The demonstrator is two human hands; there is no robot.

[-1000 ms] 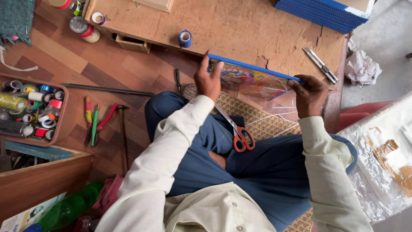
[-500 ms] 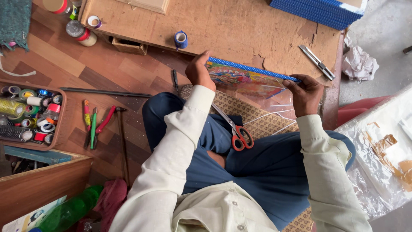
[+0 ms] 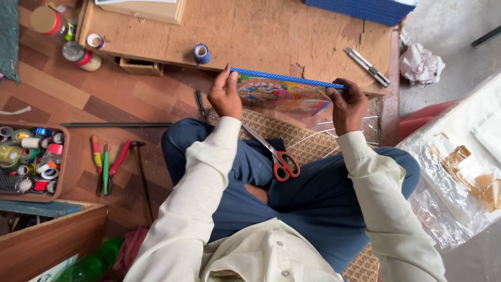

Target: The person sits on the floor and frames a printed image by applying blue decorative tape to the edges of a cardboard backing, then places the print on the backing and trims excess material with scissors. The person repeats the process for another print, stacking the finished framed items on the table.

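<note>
Blue dotted strip [image 3: 287, 79] is running along the top edge of a clear printed packet [image 3: 282, 96], stretched btwn both hands at the low wooden table's [image 3: 261, 31] front edge. Left hand [image 3: 224, 96] is pinching its left end, fingers closed; right hand [image 3: 348, 104] is gripping the right end, fingers curled over. Red-handled scissors [image 3: 279, 159] are lying on the lap, just below the packet.

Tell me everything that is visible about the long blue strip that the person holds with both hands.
The blue strip is long, narrow and flat, blue with small white dots; it looks like tape or paper edging. It lies almost level, dipping slightly to the right, along the top edge of a clear plastic pouch with a colourful print, at the front edge of the wooden board. The left hand pinches its left end and the right hand its right end.
</note>
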